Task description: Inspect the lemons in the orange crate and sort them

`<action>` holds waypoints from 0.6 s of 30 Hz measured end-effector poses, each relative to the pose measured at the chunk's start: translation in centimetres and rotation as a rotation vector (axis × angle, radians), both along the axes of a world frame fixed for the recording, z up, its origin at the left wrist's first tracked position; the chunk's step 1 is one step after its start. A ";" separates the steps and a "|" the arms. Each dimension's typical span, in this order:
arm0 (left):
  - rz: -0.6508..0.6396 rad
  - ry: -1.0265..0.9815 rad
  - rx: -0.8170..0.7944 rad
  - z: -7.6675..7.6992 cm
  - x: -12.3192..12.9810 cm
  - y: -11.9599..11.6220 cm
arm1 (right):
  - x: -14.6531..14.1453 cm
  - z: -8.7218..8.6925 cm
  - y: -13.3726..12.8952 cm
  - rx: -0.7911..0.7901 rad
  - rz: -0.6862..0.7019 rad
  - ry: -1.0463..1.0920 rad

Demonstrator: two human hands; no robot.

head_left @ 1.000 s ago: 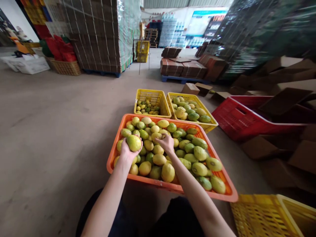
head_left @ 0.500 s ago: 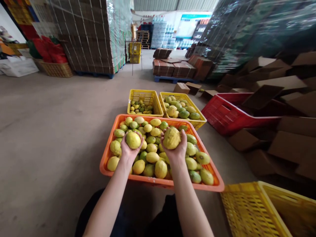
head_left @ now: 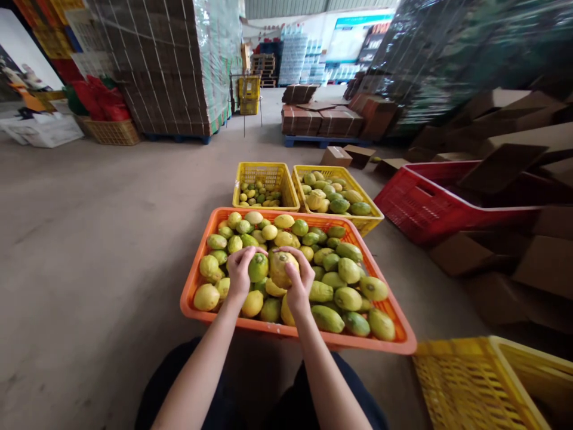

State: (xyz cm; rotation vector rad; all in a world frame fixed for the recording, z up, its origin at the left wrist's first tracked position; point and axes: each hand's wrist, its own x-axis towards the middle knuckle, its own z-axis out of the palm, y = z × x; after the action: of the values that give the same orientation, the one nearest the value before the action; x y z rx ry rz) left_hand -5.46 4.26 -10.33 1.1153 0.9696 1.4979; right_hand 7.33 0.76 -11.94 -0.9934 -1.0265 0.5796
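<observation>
My left hand point(head_left: 242, 272) is curled around a green-yellow lemon-like fruit point(head_left: 258, 268), whose stem end faces up. Beside it, my right hand point(head_left: 301, 278) grips a larger, lumpy yellow one point(head_left: 280, 270), thumb across its near side. The two fruits are close together above the middle of an orange plastic crate point(head_left: 340, 340). Many loose oval fruits, some yellow and some green, fill this crate, such as a long green one point(head_left: 327, 319) near the front rim. Fingers on the far sides of both held fruits are partly hidden.
Behind the orange crate stand two yellow crates, the left one point(head_left: 286, 185) with smaller fruits, the right one point(head_left: 369, 224) with larger ones. A red crate point(head_left: 400, 203) and cardboard boxes point(head_left: 532, 257) lie to the right. Another yellow crate point(head_left: 465, 382) is at lower right.
Both hands have come inward, bringing the two held fruits from well apart to nearly side by side. The wrists have turned from palms up to palms facing each other. The view has shifted slightly.
</observation>
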 end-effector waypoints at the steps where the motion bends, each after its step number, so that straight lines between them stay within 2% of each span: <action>1: -0.005 0.023 0.014 0.0 -0.1 -0.1 | -0.1 -0.1 -0.1 0.012 0.018 -0.002; 4: -0.028 0.073 0.049 0.2 -0.2 -0.2 | -0.5 -0.6 0.0 0.028 0.039 0.027; 11: -0.063 0.107 0.045 0.5 -0.4 -0.4 | -0.7 -0.4 0.1 0.005 -0.038 0.064; 18: -0.266 -0.023 -0.058 0.0 -0.7 -0.2 | -0.5 0.4 -0.4 -0.067 -0.094 0.129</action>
State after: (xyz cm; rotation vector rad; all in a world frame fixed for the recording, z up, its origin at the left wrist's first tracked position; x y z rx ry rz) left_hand -6.13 4.11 -10.32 1.1343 0.8084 1.2572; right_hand 6.86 0.36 -11.56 -1.0439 -0.8461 0.5962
